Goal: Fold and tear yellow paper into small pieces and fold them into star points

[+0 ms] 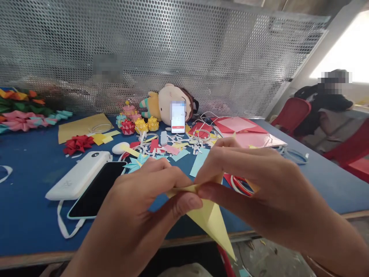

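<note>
A folded sheet of yellow paper (208, 219) is held up over the table's front edge, one pointed corner hanging down. My left hand (147, 204) pinches its upper edge between thumb and fingers. Close beside it, my right hand (248, 181) grips the same fold, thumb against the paper. The fingers cover part of the fold. Behind my hands lie a light blue folded paper flower (137, 163), a light blue paper piece (200, 163) and scattered paper strips (184, 143).
A white power bank (79, 175) and a dark-screened phone (98, 188) lie at left. A lit phone (178, 117) leans against a plush doll (170, 102). Red and pink sheets (239, 125) are at back right. A person (325, 100) sits beyond the table near a red chair (295, 111).
</note>
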`<state>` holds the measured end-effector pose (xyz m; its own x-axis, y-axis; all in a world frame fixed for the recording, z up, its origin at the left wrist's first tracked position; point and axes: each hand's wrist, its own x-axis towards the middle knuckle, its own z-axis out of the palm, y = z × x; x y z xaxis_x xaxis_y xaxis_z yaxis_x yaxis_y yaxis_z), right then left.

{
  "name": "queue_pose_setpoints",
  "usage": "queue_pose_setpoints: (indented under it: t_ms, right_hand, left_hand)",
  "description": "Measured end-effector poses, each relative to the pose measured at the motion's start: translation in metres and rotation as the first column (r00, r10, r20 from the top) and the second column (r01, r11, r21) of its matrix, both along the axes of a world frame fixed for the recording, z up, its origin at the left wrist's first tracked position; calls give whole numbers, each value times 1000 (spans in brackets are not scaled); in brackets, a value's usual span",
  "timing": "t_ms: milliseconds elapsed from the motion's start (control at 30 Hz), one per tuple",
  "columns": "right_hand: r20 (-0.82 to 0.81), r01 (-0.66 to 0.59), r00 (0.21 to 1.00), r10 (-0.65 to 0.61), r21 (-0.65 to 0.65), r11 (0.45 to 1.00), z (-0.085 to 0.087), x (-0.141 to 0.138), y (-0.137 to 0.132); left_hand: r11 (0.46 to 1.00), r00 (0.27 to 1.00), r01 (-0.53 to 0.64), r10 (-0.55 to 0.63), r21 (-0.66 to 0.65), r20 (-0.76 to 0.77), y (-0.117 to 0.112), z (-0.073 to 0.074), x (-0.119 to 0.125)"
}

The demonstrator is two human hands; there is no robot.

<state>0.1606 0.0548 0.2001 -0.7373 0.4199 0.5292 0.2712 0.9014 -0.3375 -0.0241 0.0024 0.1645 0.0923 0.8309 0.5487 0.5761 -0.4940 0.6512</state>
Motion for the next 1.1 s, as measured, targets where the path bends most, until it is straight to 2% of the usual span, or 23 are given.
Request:
queue_pose_setpoints:
  t_ms: [200,400,633,800,900,1000,1100]
  right_hand:
    - [-79,52,996,-50,23,998,0,-1,-5]
    - [-65,92,994,-87,68,993,3,-2,-8]
    - [-94,122,989,-114,95,988,0,-2,-15]
    - [-69,111,991,-112,-23,994,9,1,-15]
    - [45,68,997,-62,-161,985,19,4,-14]
    - [166,75,986,-33,-256,964,25,6,-13]
    - [176,76,984,-27,-279,957,26,6,-11]
  left_hand:
    - [999,998,45,-45,9,36,-2,8,1]
    - [997,998,58,-57,-51,28,-4,12,2]
    - [998,998,48,-46,32,-46,-3,15,-2]
    - [991,977,130,-133,-25,-165,-4,19,-9]
    - [986,965,154,-164,-64,-205,-7,21,-9]
    - [988,970,154,-155,-19,-186,-9,24,-6]
    - [977,968,212,-215,-36,-126,-7,28,-5]
